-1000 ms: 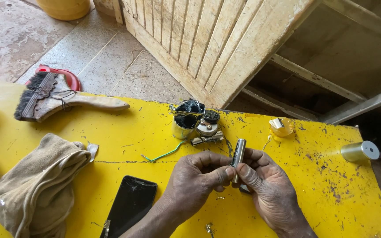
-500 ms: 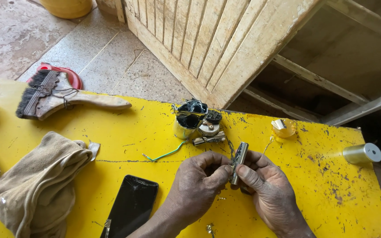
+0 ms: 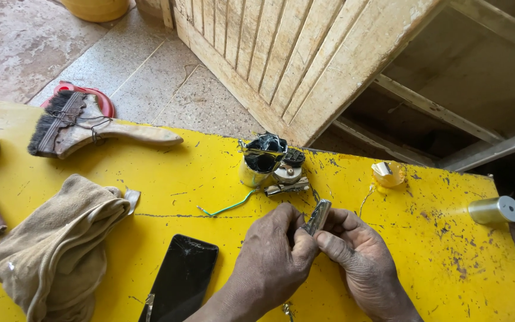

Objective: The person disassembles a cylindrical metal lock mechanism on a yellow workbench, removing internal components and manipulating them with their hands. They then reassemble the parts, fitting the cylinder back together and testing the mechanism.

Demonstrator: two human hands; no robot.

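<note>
Both hands pinch one slim metal part.
Left hand [image 3: 272, 256] and right hand [image 3: 359, 259] close fingertips on the shiny, tilted metal part [image 3: 318, 216]; just beyond it sit a wired motor assembly [image 3: 272, 164] and green wire [image 3: 227, 207].

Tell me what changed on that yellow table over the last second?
The small flat metal piece, upright a second ago, now leans right between the left hand and right hand, which stayed closed on it. The beige cloth, black phone, wooden brush and small motor assembly stayed put.
</note>
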